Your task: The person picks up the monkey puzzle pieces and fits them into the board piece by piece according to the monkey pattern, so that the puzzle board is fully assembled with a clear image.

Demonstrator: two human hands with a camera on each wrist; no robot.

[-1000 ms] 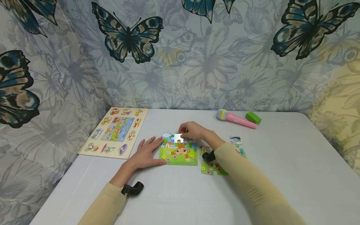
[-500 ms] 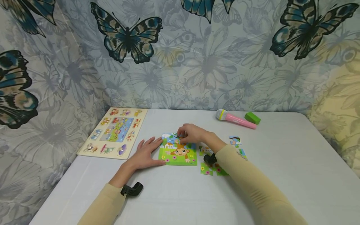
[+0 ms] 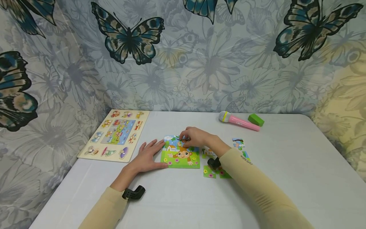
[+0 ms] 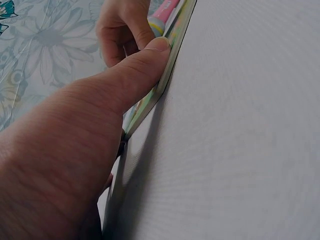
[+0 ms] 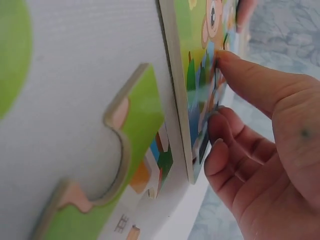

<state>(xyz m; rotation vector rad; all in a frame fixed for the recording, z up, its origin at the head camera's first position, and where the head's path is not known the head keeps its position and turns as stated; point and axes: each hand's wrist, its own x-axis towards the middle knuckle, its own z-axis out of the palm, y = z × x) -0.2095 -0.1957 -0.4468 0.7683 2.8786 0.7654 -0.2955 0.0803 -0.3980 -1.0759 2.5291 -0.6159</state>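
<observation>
A monkey jigsaw puzzle (image 3: 183,161) lies flat on the white table. My left hand (image 3: 147,157) rests spread at its left side, with fingertips at the upper edge and thumb at the lower left corner. At the top of the picture, my right hand (image 3: 196,137) pinches a puzzle piece (image 3: 184,139) with thumb and curled fingers. Those fingers hide part of the piece. Seen from the right wrist, the thumb (image 5: 250,75) and fingertips sit right at the puzzle's face. A loose piece (image 5: 142,102) lies beside the board.
More loose pieces (image 3: 209,171) lie right of the puzzle, partly under the right forearm. A larger picture board (image 3: 134,156) is at the left. Toward the back right are a pink toy microphone (image 3: 243,122) and a green block (image 3: 256,120). A patterned curtain (image 3: 211,63) hangs behind.
The piece under my right fingers flashed bright white a second ago; now it shows its picture colours and lies level with the puzzle. My right hand shifted slightly; the left stayed put.
</observation>
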